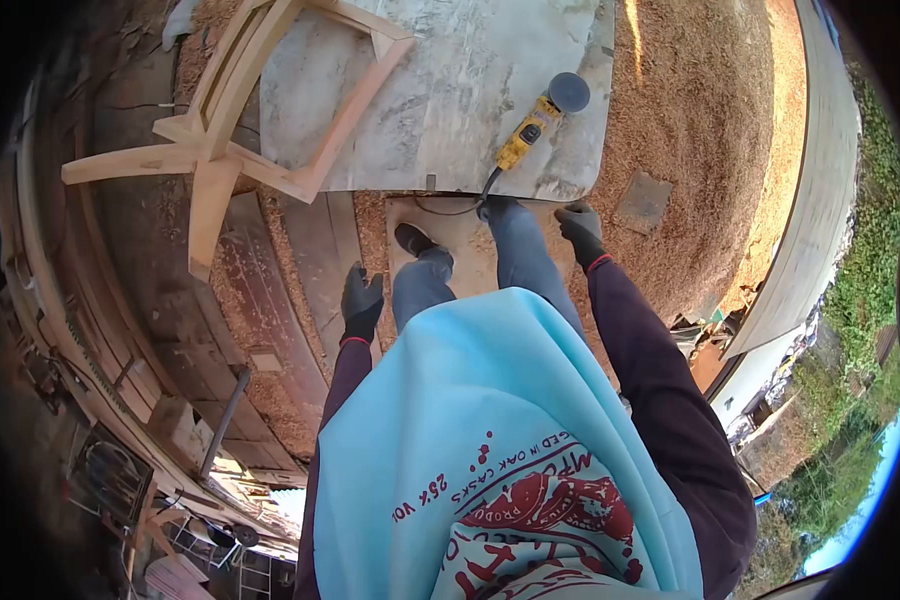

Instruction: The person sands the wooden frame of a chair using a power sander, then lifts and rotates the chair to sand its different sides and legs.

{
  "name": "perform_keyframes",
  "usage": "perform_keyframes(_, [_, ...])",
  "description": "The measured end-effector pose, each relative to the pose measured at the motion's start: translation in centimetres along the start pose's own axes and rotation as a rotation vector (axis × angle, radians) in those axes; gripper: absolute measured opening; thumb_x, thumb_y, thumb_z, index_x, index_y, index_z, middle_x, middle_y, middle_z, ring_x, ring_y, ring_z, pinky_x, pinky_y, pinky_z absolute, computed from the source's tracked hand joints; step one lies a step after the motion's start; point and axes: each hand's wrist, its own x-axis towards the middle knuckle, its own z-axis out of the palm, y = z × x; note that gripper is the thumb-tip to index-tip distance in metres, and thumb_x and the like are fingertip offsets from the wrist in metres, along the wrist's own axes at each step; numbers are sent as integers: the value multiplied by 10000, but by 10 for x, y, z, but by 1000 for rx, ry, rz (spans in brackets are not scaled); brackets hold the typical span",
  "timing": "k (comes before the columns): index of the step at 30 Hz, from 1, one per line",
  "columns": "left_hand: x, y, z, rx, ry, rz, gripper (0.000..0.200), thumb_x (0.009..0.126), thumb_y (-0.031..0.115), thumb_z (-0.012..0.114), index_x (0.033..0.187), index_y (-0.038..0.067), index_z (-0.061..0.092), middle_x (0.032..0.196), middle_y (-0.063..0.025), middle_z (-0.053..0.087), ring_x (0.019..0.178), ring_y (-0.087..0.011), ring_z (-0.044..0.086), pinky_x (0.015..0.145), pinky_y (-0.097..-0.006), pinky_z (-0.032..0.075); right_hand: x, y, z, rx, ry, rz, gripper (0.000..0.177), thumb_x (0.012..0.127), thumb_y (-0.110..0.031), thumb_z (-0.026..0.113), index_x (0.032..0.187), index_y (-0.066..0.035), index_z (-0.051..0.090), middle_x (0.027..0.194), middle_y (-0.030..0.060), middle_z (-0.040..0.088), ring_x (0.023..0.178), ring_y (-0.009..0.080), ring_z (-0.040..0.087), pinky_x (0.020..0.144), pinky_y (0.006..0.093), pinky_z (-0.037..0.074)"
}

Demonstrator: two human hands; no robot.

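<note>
My left hand [362, 302], in a dark glove with a red cuff edge, hangs beside my left leg. Its thumb and fingers are apart and nothing is in it. My right hand [581, 230], gloved the same way, is just off the near right corner of the grey-white worktop [440, 110]; its fingers are loosely bent, with no object visible in them. A yellow angle grinder [519, 145] with a round grey disc [569, 92] lies on the worktop. Its cord drops over the near edge. A wooden chair frame [215, 145] rests partly on the worktop at the left.
Sawdust and shavings [705, 130] cover the ground on the right, where a flat square piece [645, 200] lies. Wooden planks [270, 290] run along the floor at left. A light blue apron [500, 400] covers my front. Greenery [880, 220] shows beyond the right edge.
</note>
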Motion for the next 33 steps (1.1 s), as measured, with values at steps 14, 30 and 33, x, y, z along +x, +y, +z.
perform_keyframes(14, [-189,-273,-24,-441,70,-488,612,889,413,751,1255,-63,635,991,-172,746,881,-243,724,798,-372,555,-207,37,-121,136,135,21,791,910,-184,760,1538,31,329,1023,103,645,650,150,622,524,294,507])
perform_keyframes(30, [-246,-173,-22,-596,269,-413,489,912,380,696,1153,-45,667,897,-154,734,801,-250,712,750,-380,539,-105,-64,-118,-191,-33,-266,659,908,-331,776,1413,9,523,1066,57,636,849,138,608,656,313,497])
perform_keyframes(33, [-256,-139,-33,-472,357,-459,499,913,416,683,1165,-14,676,998,-152,733,905,-264,705,833,-397,542,-102,-118,-84,-83,8,-338,748,936,-306,761,1520,-3,403,1294,128,614,1006,229,647,775,333,526])
